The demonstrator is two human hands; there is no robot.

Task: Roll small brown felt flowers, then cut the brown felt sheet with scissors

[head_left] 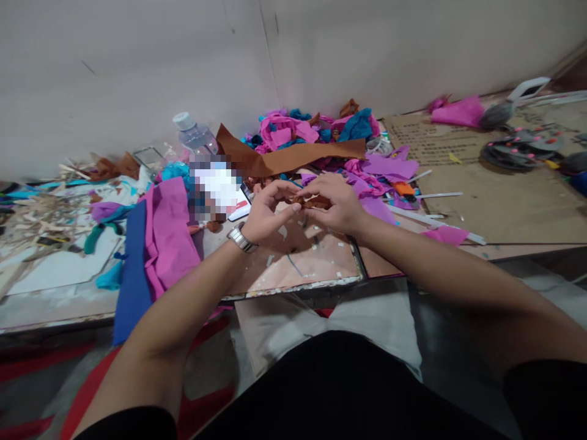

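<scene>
A small twisted piece of brown crepe paper (318,202) is held between both hands above the table. My left hand (269,211), with a metal watch (242,237) on its wrist, pinches the gathered left end between thumb and fingertips. The fingers of my right hand (338,200) close on the other end and partly hide it. Just behind them lies a long brown crepe paper strip (298,160). Left of my hands a phone (239,205) leans with a lit, blurred screen. A small brown paper bundle (213,227) rests near my left wrist.
Pink paper (169,238) and a blue strip (131,269) hang over the front edge at left. A water bottle (197,135) stands behind. Crumpled scraps (293,129) pile against the wall. Cardboard (468,208), white sticks (443,195), an orange object (405,190) and a dark dish (513,157) lie at right.
</scene>
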